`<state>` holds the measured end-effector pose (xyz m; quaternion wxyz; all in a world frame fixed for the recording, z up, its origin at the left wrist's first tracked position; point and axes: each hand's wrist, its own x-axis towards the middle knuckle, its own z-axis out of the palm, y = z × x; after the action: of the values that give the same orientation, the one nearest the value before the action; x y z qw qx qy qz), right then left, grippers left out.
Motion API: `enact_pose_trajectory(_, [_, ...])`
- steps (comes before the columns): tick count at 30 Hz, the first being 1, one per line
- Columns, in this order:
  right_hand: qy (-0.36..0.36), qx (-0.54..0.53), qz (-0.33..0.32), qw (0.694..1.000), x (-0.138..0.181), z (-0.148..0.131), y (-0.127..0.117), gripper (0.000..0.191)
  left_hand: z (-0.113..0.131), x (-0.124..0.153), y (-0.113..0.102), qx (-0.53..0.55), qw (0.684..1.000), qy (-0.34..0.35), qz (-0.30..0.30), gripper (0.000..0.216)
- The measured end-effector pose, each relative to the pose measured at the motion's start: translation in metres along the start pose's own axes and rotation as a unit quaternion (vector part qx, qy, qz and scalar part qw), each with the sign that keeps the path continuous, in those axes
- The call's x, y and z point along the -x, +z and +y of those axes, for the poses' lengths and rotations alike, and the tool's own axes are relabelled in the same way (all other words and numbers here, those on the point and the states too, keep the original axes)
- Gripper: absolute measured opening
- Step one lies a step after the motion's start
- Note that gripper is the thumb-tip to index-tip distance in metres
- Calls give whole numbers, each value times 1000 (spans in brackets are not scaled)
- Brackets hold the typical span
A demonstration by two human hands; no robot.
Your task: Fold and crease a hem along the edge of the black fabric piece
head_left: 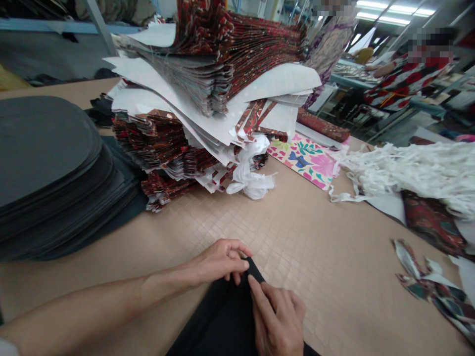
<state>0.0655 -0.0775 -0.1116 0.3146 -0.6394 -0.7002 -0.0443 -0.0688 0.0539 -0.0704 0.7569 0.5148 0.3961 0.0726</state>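
A piece of black fabric (230,321) lies on the brown table at the bottom middle, its far end narrowed to a folded-looking edge. My left hand (222,262) comes in from the left, thumb and fingers closed at the far tip of this fabric. Just to the right, my right hand (278,316) presses along the fabric's right edge, with thumb and forefinger close together near the tip. Both hands almost meet there. The lower part of the fabric runs out of view.
Left stands a tall stack of dark rounded sheets (44,148). Beyond the hands is a high pile of red patterned fabric pieces (208,59) with white sheets. Right lie a floral panel (304,160), white strips (419,168) and patterned scraps (426,282). Two people (411,84) are in the background.
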Motion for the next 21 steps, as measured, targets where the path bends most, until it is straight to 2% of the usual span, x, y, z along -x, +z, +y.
enact_pose_trajectory(3, [4, -7, -1, 1000, -1, -1, -1, 31, -1, 1, 3, -34, 999, 12, 17, 41])
enact_pose_trajectory(5, [11, -24, 10, 1000, -1, 1, -5, 31, -3, 1, 5, -81, 995, 46, 43, 36])
enact_pose_trajectory(11, [24, -45, 53, 997, 16, 12, -23, 28, -9, 3, 9, -250, 953, 151, 81, 24])
enact_pose_trajectory(19, [4, -19, 7, 1000, 30, 19, -28, 40, -2, 7, 11, -373, 903, 190, 93, 19])
enact_pose_trajectory(21, [-4, -12, -1, 1000, 31, 20, -29, 43, 0, 9, 11, -393, 888, 218, 99, 22])
